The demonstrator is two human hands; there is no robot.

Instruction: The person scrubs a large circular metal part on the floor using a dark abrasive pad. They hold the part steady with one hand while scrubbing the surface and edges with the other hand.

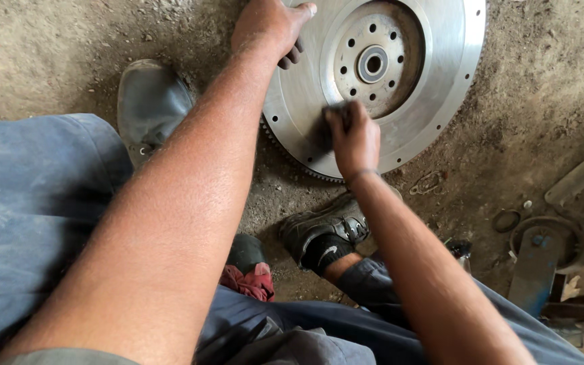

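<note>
Left hand (pixel 268 28) fingers curled over flywheel (pixel 434 88) rim; right hand (pixel 353 135) closed on dark pad (pixel 338 113), pressed to its face; shoe (pixel 322 233) below the knuckles, on dirt floor (pixel 535 88)

We read this as a vehicle repair workshop, work done on the ground. Bare, gritty dirt floor (pixel 69 47) with oil-dark stains fills the frame. At 12 o'clock a large steel flywheel (pixel 441 61) with a toothed ring edge lies flat on it. At 3 to 4 o'clock we see loose parts scattered on the dirt: a flat gasket (pixel 428 182), a small metal ring (pixel 506 220), a blue metal bracket (pixel 534 270) over a round part, and a grey metal bar (pixel 581 177). At 6 o'clock a red rag (pixel 248 280) lies by grimy blue work trousers (pixel 28 223); worn black shoes (pixel 322 230) near centre.
</note>
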